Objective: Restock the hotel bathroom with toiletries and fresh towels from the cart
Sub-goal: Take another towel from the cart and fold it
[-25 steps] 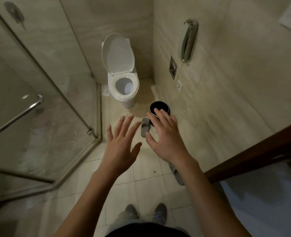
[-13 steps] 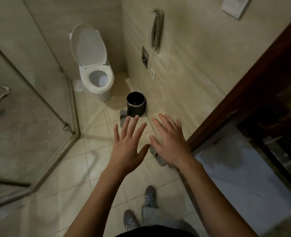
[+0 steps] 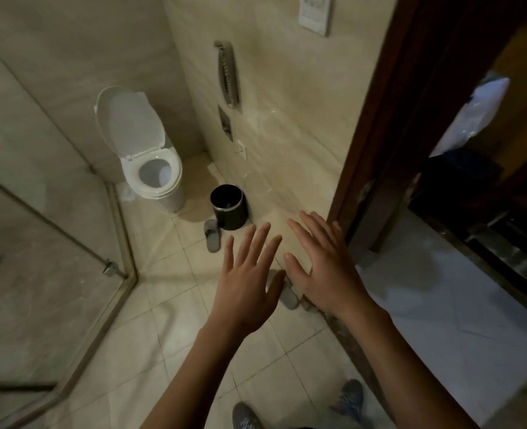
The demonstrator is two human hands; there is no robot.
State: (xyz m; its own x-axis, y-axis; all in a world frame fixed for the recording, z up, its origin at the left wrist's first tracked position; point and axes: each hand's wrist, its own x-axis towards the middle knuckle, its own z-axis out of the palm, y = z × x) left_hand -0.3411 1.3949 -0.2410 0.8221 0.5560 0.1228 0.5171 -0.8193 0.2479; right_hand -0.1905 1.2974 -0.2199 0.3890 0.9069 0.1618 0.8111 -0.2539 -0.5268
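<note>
**Towels and toiletries not yet in hand; none to be seen in the bathroom**

Towels and toiletries do not show anywhere in this view, and neither does the cart. Through the doorway on the right a pale, crumpled bundle [image 3: 475, 113] sits in the dark room beyond, but it is too blurred to say what it is.

Both hands are held out in front of the person, palms down, touching nothing. The left hand [image 3: 246, 292] has its fingers [image 3: 256, 243] straight and spread. The right hand [image 3: 327, 274], just beside it, is equally flat and carries nothing.

By my judgement, folded towels will be soft, light and bulky. They are best scooped from underneath with both palms so the stack keeps its fold. Small bottles and wrapped soaps will likely be stiff, light and a little slick, so they call for a pinch round the body, a few at a time.

No surface for setting things down is in view. The room is dim and faced in beige tile. The floor [image 3: 169, 320] holds a black bin [image 3: 228, 209] against the wall, with one grey slipper [image 3: 212, 235] touching its base. A second slipper [image 3: 283, 292] is partly hidden under the hands. A white toilet [image 3: 150, 162] with its lid up stands in the far corner, beside the shower glass [image 3: 39, 243]. A wall phone [image 3: 226, 74] hangs above the bin, and the dark wooden door frame [image 3: 379, 119] rises just right of the right hand.
</note>
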